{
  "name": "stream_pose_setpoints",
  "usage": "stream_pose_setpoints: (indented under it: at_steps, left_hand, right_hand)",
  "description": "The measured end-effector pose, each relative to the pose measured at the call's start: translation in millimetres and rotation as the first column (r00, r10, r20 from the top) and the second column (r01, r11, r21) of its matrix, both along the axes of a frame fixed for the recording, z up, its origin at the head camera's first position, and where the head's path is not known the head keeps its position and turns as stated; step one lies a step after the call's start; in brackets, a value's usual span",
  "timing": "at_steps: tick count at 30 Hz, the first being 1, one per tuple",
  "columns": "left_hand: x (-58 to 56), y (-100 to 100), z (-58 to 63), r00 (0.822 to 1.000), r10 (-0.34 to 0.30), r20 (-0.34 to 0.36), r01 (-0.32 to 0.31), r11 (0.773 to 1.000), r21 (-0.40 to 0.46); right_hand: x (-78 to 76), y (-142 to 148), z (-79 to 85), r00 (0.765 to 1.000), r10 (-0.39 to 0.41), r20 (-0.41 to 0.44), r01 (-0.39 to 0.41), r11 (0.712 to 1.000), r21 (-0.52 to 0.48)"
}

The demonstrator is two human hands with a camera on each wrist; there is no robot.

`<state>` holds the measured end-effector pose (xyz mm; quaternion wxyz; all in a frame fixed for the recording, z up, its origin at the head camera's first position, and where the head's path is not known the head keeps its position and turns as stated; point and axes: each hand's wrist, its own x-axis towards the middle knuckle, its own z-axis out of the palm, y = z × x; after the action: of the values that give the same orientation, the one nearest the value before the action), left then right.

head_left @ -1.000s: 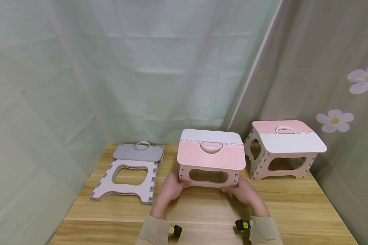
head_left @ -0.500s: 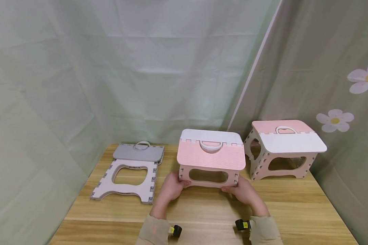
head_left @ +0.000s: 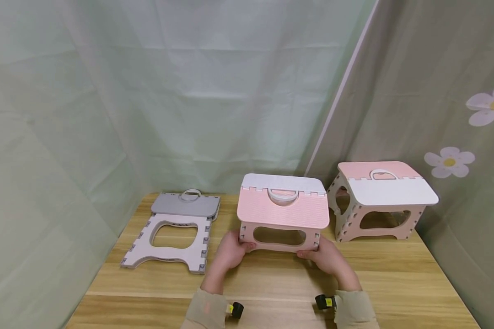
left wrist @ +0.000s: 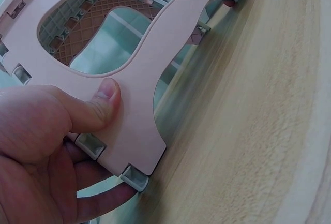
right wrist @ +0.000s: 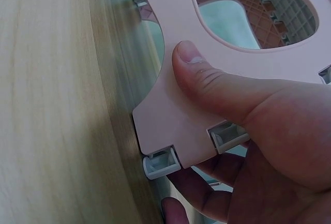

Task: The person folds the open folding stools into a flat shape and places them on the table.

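A pink and white folding step stool stands unfolded at the middle of the table, its white carry handle lying on the top panel. My left hand grips its near left leg; in the left wrist view the thumb presses the pink leg panel and the other fingers curl behind the hinged edge. Around the near right leg my right hand holds on in the same way, thumb on the front of the leg panel, fingers behind it.
To the left a grey and white folding stool lies folded flat. A second pink and white stool stands unfolded at the right, close to the curtain. Pale curtain cloth hangs behind the wooden table.
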<state>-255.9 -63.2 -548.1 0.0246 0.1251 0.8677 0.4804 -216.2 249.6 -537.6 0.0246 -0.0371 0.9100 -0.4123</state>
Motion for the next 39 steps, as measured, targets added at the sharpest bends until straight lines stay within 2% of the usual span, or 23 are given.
stream_pose_setpoints:
  at_steps: [12,29,39]
  left_hand:
    - [0.7,0.3,2.0,1.0,0.01,0.008,-0.01,1.0,-0.019]
    - [3.0,-0.7,3.7,1.0,0.007,-0.018,-0.008,1.0,-0.023]
    - [3.4,-0.9,4.0,1.0,0.005,-0.022,-0.005,1.0,-0.023]
  right_hand:
    - [1.0,-2.3,2.2,1.0,-0.002,-0.005,0.002,1.0,0.002]
    - [2.3,-3.0,4.9,1.0,0.0,0.007,0.0,1.0,0.0]
    - [3.1,-3.8,4.9,1.0,0.016,-0.019,-0.016,1.0,0.004]
